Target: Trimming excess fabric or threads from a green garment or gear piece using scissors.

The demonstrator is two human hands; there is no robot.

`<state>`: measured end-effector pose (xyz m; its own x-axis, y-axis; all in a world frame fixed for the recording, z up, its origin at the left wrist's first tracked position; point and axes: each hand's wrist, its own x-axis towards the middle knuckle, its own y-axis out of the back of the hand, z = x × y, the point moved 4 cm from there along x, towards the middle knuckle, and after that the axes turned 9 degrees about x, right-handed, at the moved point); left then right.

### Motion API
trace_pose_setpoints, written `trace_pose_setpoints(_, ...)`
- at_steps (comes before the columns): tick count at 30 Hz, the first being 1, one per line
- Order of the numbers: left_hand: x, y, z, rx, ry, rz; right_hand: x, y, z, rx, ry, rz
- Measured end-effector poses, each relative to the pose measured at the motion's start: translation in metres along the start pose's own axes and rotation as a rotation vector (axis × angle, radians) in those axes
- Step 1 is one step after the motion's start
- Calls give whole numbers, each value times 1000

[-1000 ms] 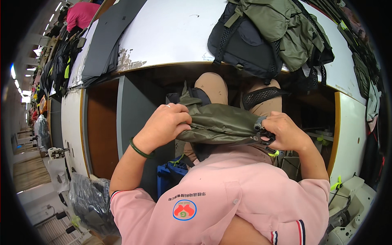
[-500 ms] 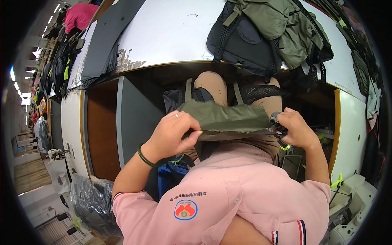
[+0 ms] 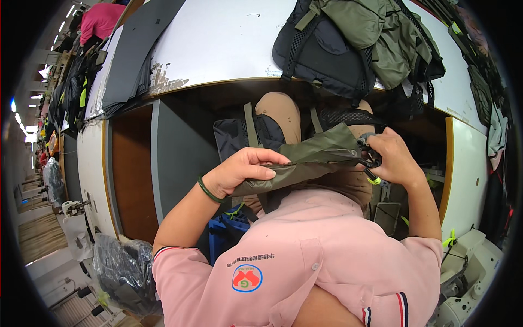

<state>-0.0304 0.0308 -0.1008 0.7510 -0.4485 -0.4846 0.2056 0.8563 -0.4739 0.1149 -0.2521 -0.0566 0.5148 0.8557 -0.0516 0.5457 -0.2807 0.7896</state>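
An olive-green bag piece [image 3: 318, 149] of thin fabric lies stretched across my lap, one long edge folded over. My left hand [image 3: 245, 171], with a green bangle at its wrist, pinches the near layer of it between thumb and fingers. At the other end my right hand [image 3: 393, 158] is closed round the bag piece's corner, together with a small grey-and-black fitting [image 3: 369, 151] whose kind I cannot make out. A short yellow-green tab [image 3: 373, 177] hangs under that hand. Dark straps and black mesh [image 3: 348, 121] of the bag rest over my knees.
Ahead is a white worktable [image 3: 218, 43] with a chipped edge. Olive-and-black backpacks [image 3: 348, 49] lie on it, and dark grey sheets [image 3: 136, 49] at the left. A grey partition [image 3: 180, 147] stands under the table. A sewing machine [image 3: 468, 272] is at the lower right, a blue crate [image 3: 220, 240] beside me.
My left hand has shifted a little right along the bag piece and turned, its fingers now extended over the fold. The fabric's near layer has opened toward me. My right hand keeps its hold.
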Motion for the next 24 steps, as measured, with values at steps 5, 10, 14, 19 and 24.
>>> trace_pose_setpoints(5, 7, -3, 0, -185, 21, -19, 18, 11, -13, -81, 27, -7)
trace_pose_setpoints(10, 11, -4, -2, -171, 41, -3, 30, 7, -18, -63, 149, -115)
trace_pose_setpoints(14, 13, -4, -3, -83, 32, 8, 36, 7, -24, -71, 145, -140)
trace_pose_setpoints(19, 15, -7, -3, -93, 42, -25, 40, 6, -27, -80, 170, -150)
trace_pose_setpoints(24, 15, -9, -2, -76, 43, -32, 39, 5, -26, -105, 151, -171)
